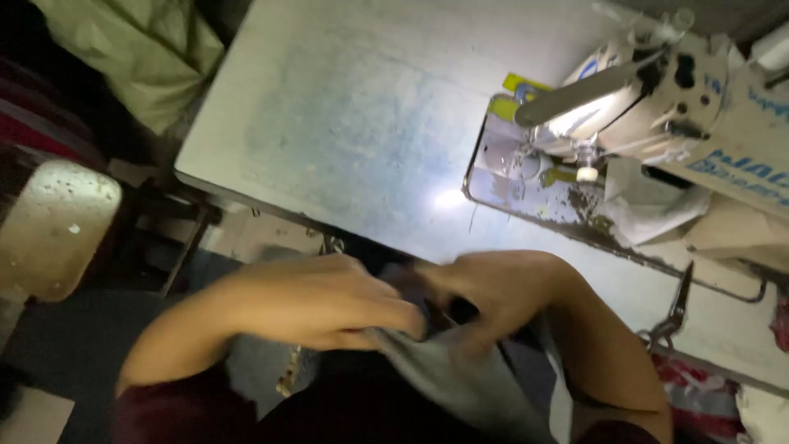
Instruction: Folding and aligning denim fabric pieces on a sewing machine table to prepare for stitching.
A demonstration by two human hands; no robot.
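Pinching a limp grey piece of cloth at its bunched upper edge over the lap, left hand and right hand keep fingers closed on what looks light, soft and best gripped there, before the worn pale bench, scissors and white sewing machine in a dim room.

pale worktable, lit sewing machine

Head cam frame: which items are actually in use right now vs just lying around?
In use:
- left hand and right hand, both gripping the grey cloth at the table edge

Lying about:
- sewing machine, lamp lit, nothing under the needle
- scissors on the table
- pale green bag, far left
- worn stool, left
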